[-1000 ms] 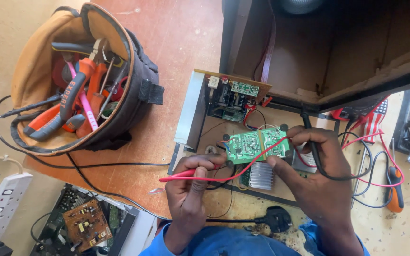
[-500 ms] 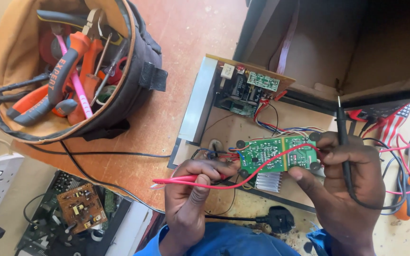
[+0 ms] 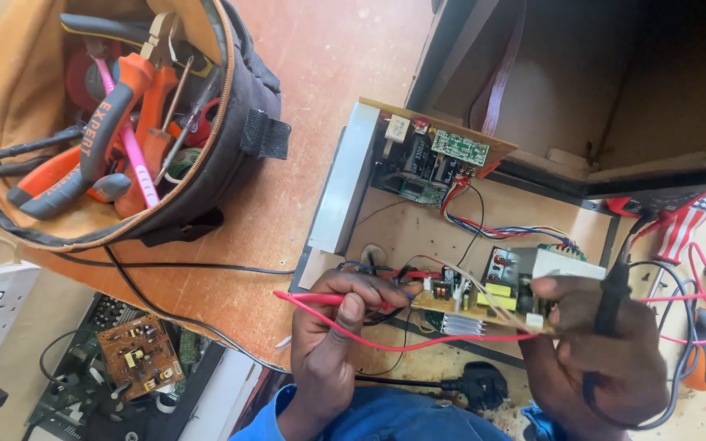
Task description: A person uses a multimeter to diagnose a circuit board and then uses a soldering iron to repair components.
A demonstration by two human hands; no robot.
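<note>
Already opened, the wooden case (image 3: 582, 98) is lying on the table (image 3: 320, 73) while the left hand (image 3: 338, 327) is pinching a red probe (image 3: 328, 299) against the circuit board (image 3: 484, 302); the right hand (image 3: 606, 343) is gripping board and black probe (image 3: 614, 294). Testing is looking midway, reassembly not begun.

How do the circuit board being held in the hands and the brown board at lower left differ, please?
The held circuit board is gripped on edge between both hands; the brown board lies flat, untouched. The held board has wires attached; the brown board shows none. Both carry small components.
</note>
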